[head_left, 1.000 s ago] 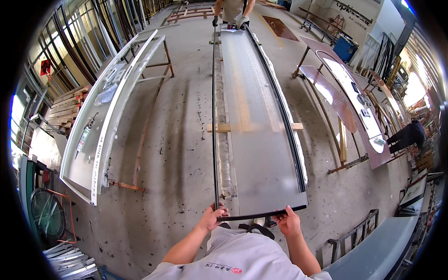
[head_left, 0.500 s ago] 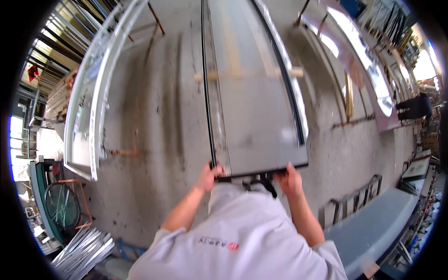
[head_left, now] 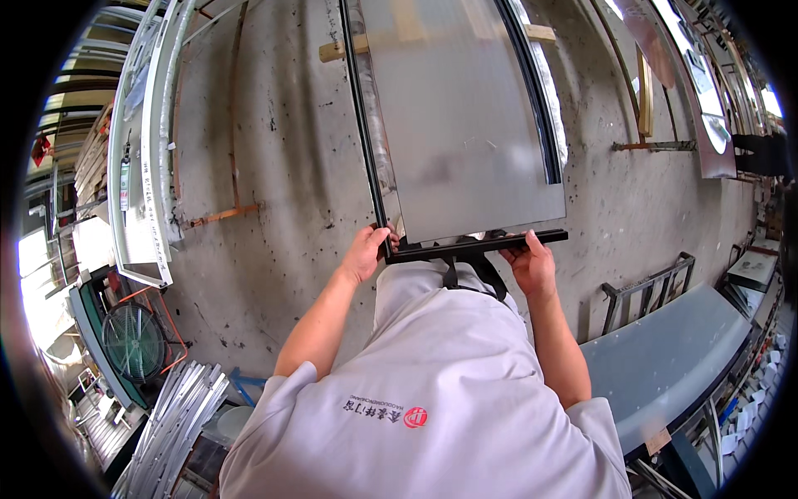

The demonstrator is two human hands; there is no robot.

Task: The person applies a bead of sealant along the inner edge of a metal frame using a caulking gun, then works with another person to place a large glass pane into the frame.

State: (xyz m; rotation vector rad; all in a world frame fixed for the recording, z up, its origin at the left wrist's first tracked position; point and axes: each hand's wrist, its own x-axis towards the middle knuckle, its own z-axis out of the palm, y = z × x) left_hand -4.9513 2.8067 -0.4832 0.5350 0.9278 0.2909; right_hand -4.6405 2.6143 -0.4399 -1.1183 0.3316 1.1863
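A long grey glass panel (head_left: 465, 125) stretches away in front of me. Along its left side runs a slim black frame bar (head_left: 360, 125), and a second black strip (head_left: 539, 100) lies on its right side, stopping short of the near edge. Across the near end is a black crossbar (head_left: 478, 248), with a gap between it and the panel's edge. My left hand (head_left: 366, 252) is closed around the corner where crossbar and left bar meet. My right hand (head_left: 532, 264) grips the crossbar near its right end, thumb on top and fingers curled beneath.
A wooden beam (head_left: 337, 51) passes under the panel. To the left stand a white frame (head_left: 154, 166), a round fan (head_left: 135, 341) and a stack of metal strips (head_left: 170, 428). At right are a dark metal rack (head_left: 648, 287) and a grey-topped table (head_left: 665, 362).
The crossbar has come away from the panel's near edge at the right, leaving a visible gap. Both hands keep their hold on it, and the view has shifted.
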